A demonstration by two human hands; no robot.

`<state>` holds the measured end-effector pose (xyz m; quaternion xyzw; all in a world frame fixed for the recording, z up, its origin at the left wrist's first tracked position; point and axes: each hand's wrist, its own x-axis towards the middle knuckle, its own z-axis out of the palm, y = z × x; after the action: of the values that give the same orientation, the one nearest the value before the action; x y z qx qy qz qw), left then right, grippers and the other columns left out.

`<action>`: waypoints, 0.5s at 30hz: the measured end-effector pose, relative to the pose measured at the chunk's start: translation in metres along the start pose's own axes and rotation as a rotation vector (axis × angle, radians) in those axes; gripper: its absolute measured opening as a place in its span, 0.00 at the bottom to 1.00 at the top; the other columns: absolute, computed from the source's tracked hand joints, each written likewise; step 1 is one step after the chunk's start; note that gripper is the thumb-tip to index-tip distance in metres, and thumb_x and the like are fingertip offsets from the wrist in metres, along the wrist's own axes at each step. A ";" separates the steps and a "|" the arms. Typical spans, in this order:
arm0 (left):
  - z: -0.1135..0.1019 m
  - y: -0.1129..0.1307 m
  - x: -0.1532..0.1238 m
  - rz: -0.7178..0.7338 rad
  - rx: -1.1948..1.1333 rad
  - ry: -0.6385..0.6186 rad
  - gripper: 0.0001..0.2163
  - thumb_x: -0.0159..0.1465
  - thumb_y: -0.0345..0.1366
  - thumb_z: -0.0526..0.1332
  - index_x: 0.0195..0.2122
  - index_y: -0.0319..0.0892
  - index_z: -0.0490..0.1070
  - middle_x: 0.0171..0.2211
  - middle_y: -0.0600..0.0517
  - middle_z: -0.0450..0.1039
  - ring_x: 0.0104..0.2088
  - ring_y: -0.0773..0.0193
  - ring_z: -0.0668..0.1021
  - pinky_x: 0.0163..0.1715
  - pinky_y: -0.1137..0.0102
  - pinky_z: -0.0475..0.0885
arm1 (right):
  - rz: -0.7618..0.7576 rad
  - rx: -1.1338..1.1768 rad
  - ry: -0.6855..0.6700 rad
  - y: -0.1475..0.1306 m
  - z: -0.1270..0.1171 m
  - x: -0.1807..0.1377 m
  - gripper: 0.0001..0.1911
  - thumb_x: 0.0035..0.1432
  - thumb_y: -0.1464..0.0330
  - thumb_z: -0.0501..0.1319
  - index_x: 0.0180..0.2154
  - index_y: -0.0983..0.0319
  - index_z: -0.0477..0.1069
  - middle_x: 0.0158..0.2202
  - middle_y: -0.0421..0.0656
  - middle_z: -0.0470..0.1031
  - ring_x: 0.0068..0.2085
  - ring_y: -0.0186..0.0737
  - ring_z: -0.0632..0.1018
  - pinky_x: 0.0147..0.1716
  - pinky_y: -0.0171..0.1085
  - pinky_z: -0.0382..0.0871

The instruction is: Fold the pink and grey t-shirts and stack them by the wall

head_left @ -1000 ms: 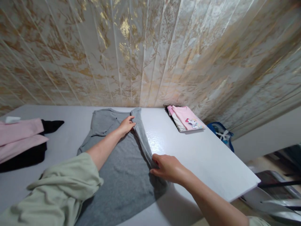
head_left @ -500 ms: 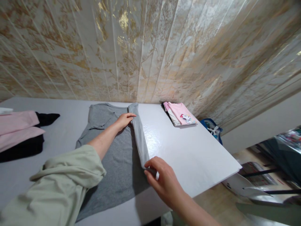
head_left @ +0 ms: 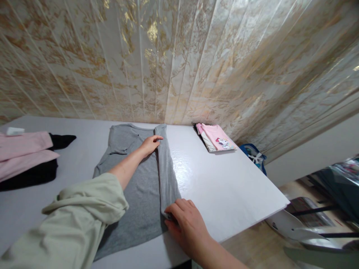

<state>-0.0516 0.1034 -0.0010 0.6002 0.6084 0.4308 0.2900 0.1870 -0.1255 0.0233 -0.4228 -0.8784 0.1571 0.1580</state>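
Hands: our left hand (head_left: 150,144) and right hand (head_left: 183,220) now press flat, gripping nothing, the just-folded side of the grey cotton T-shirt (head_left: 137,186) at frame centre

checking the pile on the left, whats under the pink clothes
A black garment lies under the pink clothes, showing along their near edge and poking out at the far right end. How far it runs beneath is covered, as is anything else below.

White table (head_left: 230,186), grey shirt (head_left: 140,190), perhaps folded clothes (head_left: 215,137)
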 end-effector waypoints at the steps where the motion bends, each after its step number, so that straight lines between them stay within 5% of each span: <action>1: 0.000 0.001 0.000 0.003 0.028 0.003 0.19 0.54 0.30 0.56 0.47 0.41 0.76 0.42 0.50 0.79 0.41 0.61 0.78 0.44 0.69 0.71 | -0.011 0.007 -0.012 -0.001 -0.002 0.000 0.08 0.53 0.71 0.66 0.37 0.58 0.71 0.34 0.38 0.73 0.36 0.38 0.72 0.37 0.36 0.60; 4: -0.002 0.005 0.000 0.000 0.128 0.014 0.21 0.56 0.29 0.54 0.50 0.42 0.74 0.44 0.50 0.79 0.42 0.61 0.78 0.45 0.69 0.71 | -0.031 0.038 -0.065 -0.003 -0.012 0.001 0.01 0.60 0.67 0.63 0.35 0.57 0.73 0.31 0.38 0.73 0.34 0.36 0.72 0.37 0.35 0.60; 9: -0.009 0.019 -0.005 -0.013 0.363 0.080 0.20 0.60 0.31 0.55 0.53 0.40 0.71 0.50 0.42 0.74 0.49 0.53 0.76 0.52 0.62 0.68 | 0.028 0.069 -0.012 0.005 -0.035 0.018 0.10 0.66 0.70 0.54 0.36 0.59 0.74 0.33 0.41 0.72 0.36 0.36 0.73 0.36 0.33 0.64; 12: -0.003 0.028 -0.017 0.065 0.484 0.058 0.20 0.64 0.34 0.52 0.56 0.42 0.68 0.58 0.41 0.67 0.59 0.52 0.69 0.60 0.60 0.60 | 0.029 0.036 0.078 0.011 -0.039 0.041 0.13 0.65 0.72 0.54 0.48 0.61 0.72 0.44 0.47 0.74 0.45 0.40 0.74 0.45 0.38 0.67; 15: 0.011 0.030 -0.034 0.135 0.578 -0.042 0.22 0.65 0.39 0.52 0.61 0.42 0.63 0.65 0.44 0.60 0.65 0.53 0.60 0.65 0.58 0.48 | -0.016 -0.062 0.073 0.015 -0.025 0.060 0.24 0.64 0.68 0.56 0.60 0.67 0.63 0.60 0.53 0.65 0.60 0.48 0.66 0.59 0.46 0.59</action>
<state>-0.0241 0.0690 0.0142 0.7057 0.6583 0.2458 0.0903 0.1720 -0.0652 0.0486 -0.4261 -0.8797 0.1132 0.1781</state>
